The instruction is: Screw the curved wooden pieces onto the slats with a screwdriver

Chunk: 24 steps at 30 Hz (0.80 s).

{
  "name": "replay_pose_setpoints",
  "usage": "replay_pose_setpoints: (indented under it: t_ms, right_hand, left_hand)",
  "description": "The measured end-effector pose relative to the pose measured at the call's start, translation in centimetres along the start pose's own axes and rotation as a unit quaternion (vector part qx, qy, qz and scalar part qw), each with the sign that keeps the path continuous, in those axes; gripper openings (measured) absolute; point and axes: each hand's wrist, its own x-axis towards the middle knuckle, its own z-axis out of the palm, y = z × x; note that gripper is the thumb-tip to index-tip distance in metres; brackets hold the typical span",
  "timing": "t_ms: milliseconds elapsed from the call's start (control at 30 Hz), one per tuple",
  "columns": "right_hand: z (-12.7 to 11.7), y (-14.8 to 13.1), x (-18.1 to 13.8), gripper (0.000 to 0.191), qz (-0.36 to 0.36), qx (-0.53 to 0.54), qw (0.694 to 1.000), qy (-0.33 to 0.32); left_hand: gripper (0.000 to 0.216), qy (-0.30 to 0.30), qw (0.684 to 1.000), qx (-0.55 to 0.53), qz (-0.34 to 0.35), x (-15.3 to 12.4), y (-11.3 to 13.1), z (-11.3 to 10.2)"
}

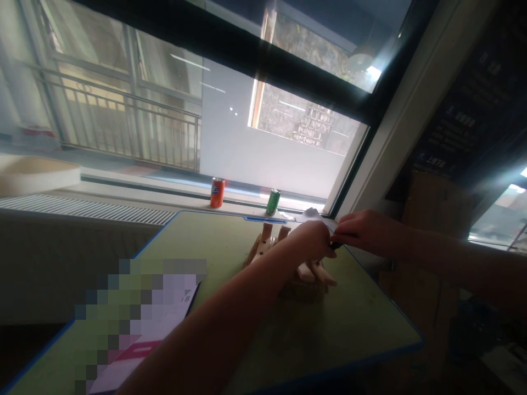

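Note:
My left hand (313, 239) is closed, reaching across the table over a group of light wooden pieces (263, 248), some with dark holes. What its curled fingers hold is hidden. My right hand (359, 228) comes in from the right, its fingers pinched at a small dark object (336, 245) between the two hands; its kind is too dim to tell. More wooden pieces (306, 272) stick out below my left hand, and my left forearm covers part of the group. A pale grey, crumpled-looking thing (310, 214) shows just behind my hands.
The green table (214, 241) has a blue edge. Papers (164, 312), partly pixelated, lie at its left. An orange-red can (217, 192) and a green can (273, 202) stand by the window. A radiator (82, 210) and a pale round container (39, 174) are at the left.

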Motion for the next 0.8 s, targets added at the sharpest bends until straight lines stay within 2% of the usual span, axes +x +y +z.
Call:
replay_pose_setpoints:
  t_ms: [100,267,800]
  right_hand:
    - [-0.02,0.08,-0.03,0.028,0.002,-0.006,1.000,-0.001]
    - [0.33,0.25,-0.19,0.027,0.002,-0.008,1.000,0.008]
    - [0.74,-0.30,-0.44,0.028,0.002,0.004,1.000,0.006]
  left_hand:
    - [0.034,0.010,1.000,0.009,0.012,0.21,-0.11,0.09]
    - [0.033,-0.007,1.000,-0.015,-0.007,-0.11,0.12,0.08]
    - [0.039,-0.011,1.000,0.026,0.007,0.22,-0.04,0.25]
